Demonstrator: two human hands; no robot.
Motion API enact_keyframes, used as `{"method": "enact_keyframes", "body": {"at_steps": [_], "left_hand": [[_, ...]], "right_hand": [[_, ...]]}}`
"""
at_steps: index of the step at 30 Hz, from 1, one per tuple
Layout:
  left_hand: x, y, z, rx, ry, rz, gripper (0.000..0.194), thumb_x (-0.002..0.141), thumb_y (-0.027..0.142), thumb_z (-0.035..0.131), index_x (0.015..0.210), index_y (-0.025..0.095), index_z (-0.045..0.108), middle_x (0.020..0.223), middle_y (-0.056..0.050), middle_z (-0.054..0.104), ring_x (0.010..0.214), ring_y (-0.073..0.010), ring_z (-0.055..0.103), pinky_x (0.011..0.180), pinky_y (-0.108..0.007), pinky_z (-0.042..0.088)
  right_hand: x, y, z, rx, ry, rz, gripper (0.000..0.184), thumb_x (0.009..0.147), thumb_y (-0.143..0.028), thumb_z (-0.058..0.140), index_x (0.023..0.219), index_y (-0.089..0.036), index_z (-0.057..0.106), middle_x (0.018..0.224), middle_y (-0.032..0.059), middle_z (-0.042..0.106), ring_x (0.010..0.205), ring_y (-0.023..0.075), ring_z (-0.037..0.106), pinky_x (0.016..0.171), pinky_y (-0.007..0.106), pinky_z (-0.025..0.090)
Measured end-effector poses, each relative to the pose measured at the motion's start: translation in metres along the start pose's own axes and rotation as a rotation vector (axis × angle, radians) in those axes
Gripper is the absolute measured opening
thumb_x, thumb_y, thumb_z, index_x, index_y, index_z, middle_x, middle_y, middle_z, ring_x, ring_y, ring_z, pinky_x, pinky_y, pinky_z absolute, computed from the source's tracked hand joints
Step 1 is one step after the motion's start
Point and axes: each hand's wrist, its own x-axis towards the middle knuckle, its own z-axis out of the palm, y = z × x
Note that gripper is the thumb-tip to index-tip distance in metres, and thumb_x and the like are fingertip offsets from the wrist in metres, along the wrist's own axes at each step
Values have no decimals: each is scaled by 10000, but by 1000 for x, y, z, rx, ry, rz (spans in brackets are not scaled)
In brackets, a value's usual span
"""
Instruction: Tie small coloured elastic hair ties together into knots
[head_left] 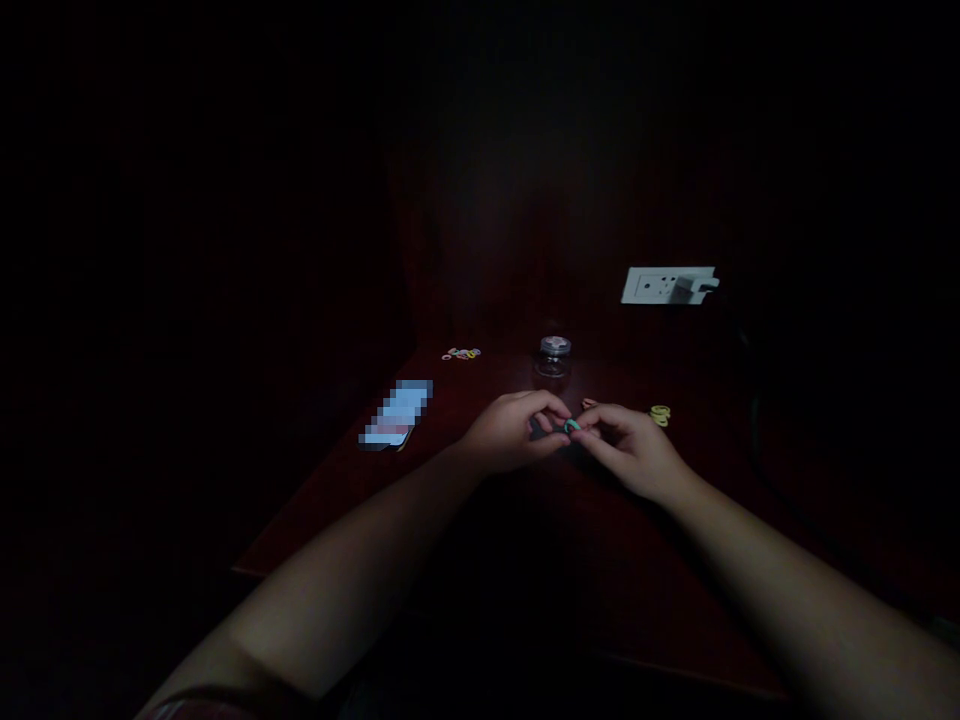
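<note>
Between my two hands, above the table, is a small green hair tie (572, 425). My right hand (634, 445) pinches it with thumb and fingertips. From the other side, the thumb and index finger of my left hand (514, 428) close on its edge. Some orange-pink bands (589, 404) show just behind my right fingers, partly hidden. To the right of that hand lies a little heap of yellow hair ties (660, 414). Behind my hands stands a clear jar (553, 366) with its lid on.
Several mixed-colour bands (462, 354) lie at the back left of the dark red table (341, 500). A phone with a lit, blurred screen (397, 413) rests near the left edge. On the back wall is a white socket plate (667, 285) with a plugged-in charger. The surroundings are very dark.
</note>
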Motion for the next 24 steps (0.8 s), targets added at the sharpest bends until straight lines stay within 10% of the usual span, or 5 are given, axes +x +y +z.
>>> {"method": "enact_keyframes", "body": {"at_steps": [6,24], "left_hand": [[0,-1,1,11,30,-11,244,749,267,704,960,173,626,967,-37,664,711,-90,597,626,-207,484],[1,0,-1,58,79,-7,142,819,254,627,913,170,692,858,-26,698,693,-92,604,607,-191,466]], "right_hand": [[1,0,3,276,-9,164,261,855,-406,584,844,-161,676,709,32,652,557,123,562,532,259,467],[-1,2,5,147,84,57,166,823,-318,628,914,-180,643,660,1,559,585,126,504,552,259,441]]}}
